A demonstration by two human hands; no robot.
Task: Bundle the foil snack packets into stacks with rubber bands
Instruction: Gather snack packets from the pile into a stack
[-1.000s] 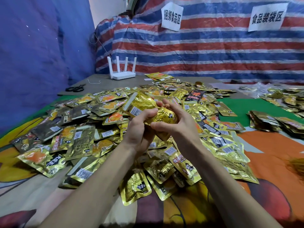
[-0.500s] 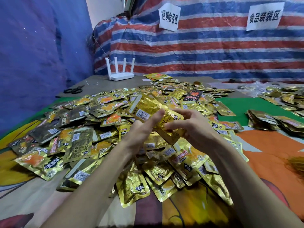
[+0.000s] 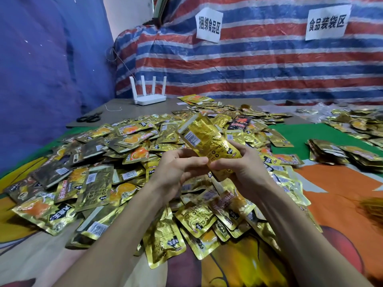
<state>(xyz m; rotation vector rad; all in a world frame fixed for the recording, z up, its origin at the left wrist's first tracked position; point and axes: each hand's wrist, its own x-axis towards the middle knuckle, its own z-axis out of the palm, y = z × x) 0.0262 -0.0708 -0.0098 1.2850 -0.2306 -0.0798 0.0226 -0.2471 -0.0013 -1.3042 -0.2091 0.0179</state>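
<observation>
A small stack of gold foil snack packets (image 3: 207, 139) is held up above the table, tilted with its barcode end toward the upper left. My right hand (image 3: 242, 172) grips its lower end, fingers curled round it. My left hand (image 3: 178, 172) sits just left of it, thumb and fingers at the stack's lower edge; whether they pinch it is unclear. No rubber band shows on the stack. Beneath both hands spreads a big loose pile of gold packets (image 3: 124, 183).
Bundled packet stacks (image 3: 335, 154) lie at the right on a green patch. A white router (image 3: 150, 98) and black scissors (image 3: 89, 118) sit at the far left of the table. A striped tarp with two paper signs hangs behind. More loose packets (image 3: 356, 121) lie far right.
Both hands have risen with the stack, and it now stands steeper, barcode end up. The left thumb has come off the packet face and moved toward the right hand.
</observation>
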